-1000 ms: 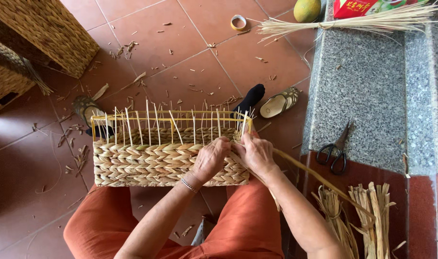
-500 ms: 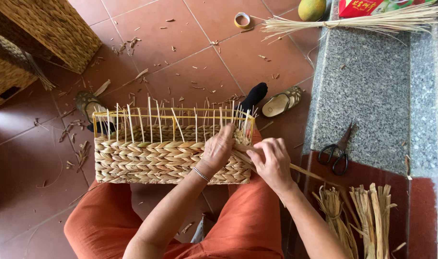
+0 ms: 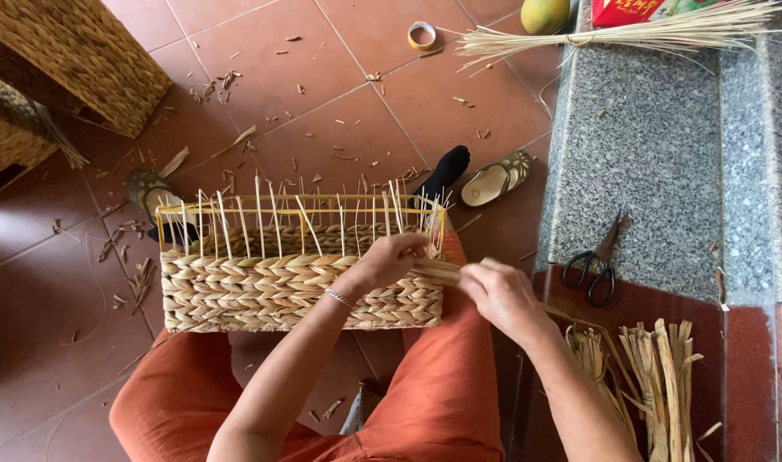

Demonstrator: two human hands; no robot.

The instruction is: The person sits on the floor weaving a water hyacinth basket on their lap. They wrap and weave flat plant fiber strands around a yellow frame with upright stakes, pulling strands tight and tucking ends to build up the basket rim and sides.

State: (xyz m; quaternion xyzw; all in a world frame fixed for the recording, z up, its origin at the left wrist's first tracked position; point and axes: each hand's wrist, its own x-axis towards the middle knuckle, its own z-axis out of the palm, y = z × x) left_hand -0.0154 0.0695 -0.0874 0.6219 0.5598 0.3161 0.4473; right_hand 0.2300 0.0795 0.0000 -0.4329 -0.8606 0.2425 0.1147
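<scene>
A half-woven rectangular basket (image 3: 262, 291) of pale braided straw rests on my lap, with thin upright stakes and a yellow wire frame along its rim. My left hand (image 3: 391, 259) presses on the basket's right end near the top corner. My right hand (image 3: 499, 295) sits just right of the basket and grips a flat straw strand (image 3: 438, 271) that runs from the corner into the hand and on towards the lower right.
Finished woven baskets (image 3: 74, 51) stand at the upper left. Black scissors (image 3: 598, 261) lie on the grey stone step (image 3: 665, 154). A bundle of straw strips (image 3: 656, 376) lies at lower right, thin reeds (image 3: 648, 32) at top. A tape roll (image 3: 422, 34), sandals (image 3: 493, 181) and scraps litter the tiles.
My right hand has moved away from the basket to the right, drawing the straw strand out. My left hand stays at the basket's right corner.
</scene>
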